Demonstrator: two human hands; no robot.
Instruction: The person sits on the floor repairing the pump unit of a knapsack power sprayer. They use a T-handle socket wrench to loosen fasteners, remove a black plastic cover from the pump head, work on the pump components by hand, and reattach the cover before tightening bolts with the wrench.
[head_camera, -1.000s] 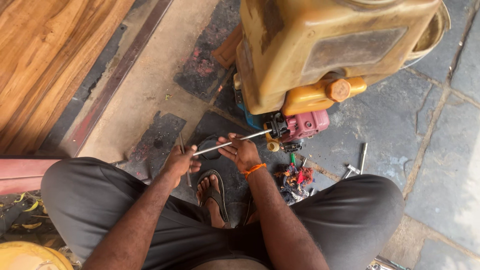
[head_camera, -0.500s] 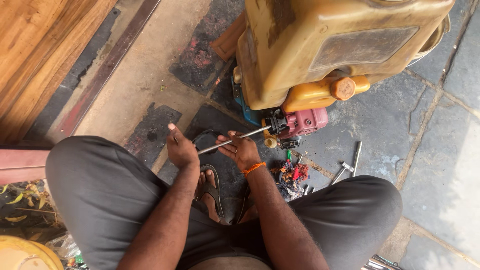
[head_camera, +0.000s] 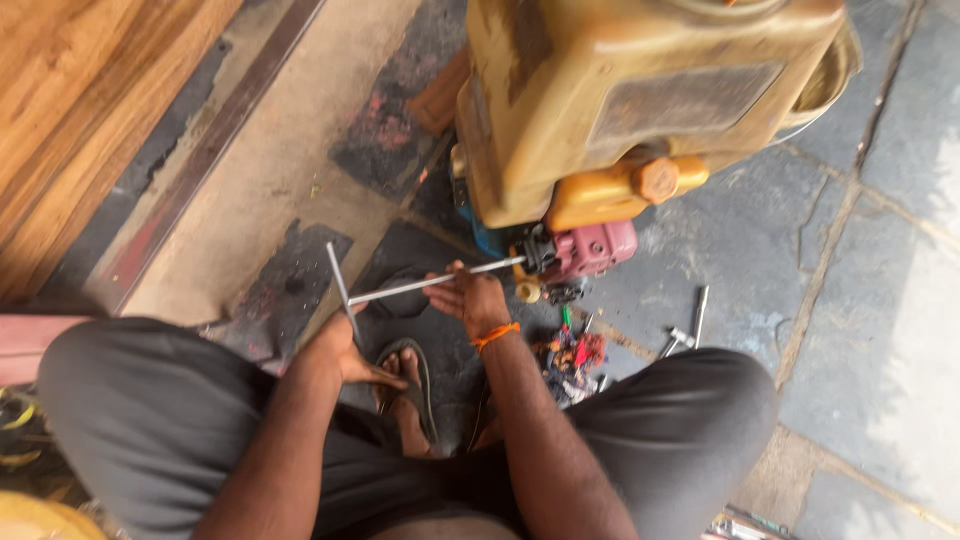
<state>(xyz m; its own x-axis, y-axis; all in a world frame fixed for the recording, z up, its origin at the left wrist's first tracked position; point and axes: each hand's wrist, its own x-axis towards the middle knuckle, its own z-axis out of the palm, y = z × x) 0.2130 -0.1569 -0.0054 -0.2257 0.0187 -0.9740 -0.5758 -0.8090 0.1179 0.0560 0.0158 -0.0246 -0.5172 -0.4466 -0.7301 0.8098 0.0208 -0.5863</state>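
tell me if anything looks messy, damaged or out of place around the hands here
Yes. Loose metal tools and a heap of small coloured parts lie scattered on the stone floor beside the right hand. The yellow tank looks grimy and stained. The left hand grips the T-handle wrench.

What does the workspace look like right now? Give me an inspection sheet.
Surface: grey stone floor, stained dark near the machine.
Job's things: metal T-handle wrench, its shaft running to the small red engine under the yellow tank.
Clutter: loose metal tools and a pile of small coloured parts on the floor.
Hands: left hand on the crossbar; right hand on the shaft.
Cables: nothing seen.
Surroundings: wooden board at upper left; sandal on the person's foot.
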